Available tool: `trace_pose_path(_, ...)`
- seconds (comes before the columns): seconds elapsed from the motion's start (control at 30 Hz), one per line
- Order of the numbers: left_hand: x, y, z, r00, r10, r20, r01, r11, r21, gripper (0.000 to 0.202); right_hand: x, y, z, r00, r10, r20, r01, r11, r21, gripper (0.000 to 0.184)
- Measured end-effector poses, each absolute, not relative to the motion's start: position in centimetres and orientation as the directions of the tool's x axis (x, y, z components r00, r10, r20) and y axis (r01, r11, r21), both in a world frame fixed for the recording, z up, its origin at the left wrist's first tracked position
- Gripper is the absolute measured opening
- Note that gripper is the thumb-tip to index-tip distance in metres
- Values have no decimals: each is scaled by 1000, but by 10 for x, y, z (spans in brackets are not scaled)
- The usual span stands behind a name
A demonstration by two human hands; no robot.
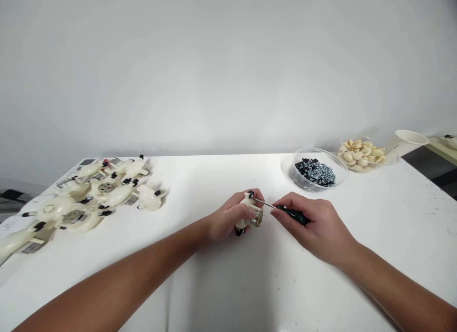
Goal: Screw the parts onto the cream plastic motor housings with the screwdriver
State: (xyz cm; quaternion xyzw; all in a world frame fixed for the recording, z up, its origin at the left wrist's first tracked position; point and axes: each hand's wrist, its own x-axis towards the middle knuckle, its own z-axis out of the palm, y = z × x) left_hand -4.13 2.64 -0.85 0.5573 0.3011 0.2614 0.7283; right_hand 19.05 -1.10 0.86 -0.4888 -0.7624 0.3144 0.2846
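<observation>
Here, two bare forearms reach in from the bottom across a white table [221, 175]. The left hand [228, 217] is curled nearly shut around a small cream plastic housing [246, 213], which sits at the middle of the table with a round metal end [257, 219] facing right. The right hand [316, 225] is also mostly closed, pinching a green-handled screwdriver [293, 215] between thumb and fingers. Its thin steel shaft angles left, the tip reaching a small black piece [251, 194] at the top of the housing. The hands work close together, a placement that helps keep the tip steady and in line. Far left lies a heap of similar cream housings [107, 191]. Far right, a clear round bowl [319, 149] holds black and silver screws [316, 174], just beside a pile of pale cream pieces [360, 155].
</observation>
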Motion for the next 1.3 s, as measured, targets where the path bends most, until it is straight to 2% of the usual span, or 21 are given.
trace_pose_path(0.17,-42,27,-8,676,720,-154,-45,250,967,20,190,-10,7,-344,926,158,578,341,-742,28)
trace_pose_path(0.47,-40,25,-5,663,731,-165,-13,232,973,17,190,-9,9,-349,930,118,597,318,-736,28)
trace_pose_path(0.7,-36,21,-6,602,784,-151,55,147,988,15,194,-7,12,-403,879,254,671,473,-571,20)
trace_pose_path(0.87,-36,20,-7,599,788,-145,92,112,989,15,200,-6,8,-443,867,229,654,487,-579,17)
trace_pose_path(1.03,-37,23,-5,612,765,-203,109,173,979,12,201,-4,2,-479,818,318,658,574,-488,13)
trace_pose_path(1.13,-37,24,-3,601,764,-236,114,210,971,12,198,-4,2,-465,841,277,662,538,-522,15)
trace_pose_path(1.3,-37,24,-3,604,763,-228,121,195,973,13,194,-6,3,-427,893,144,614,403,-678,19)
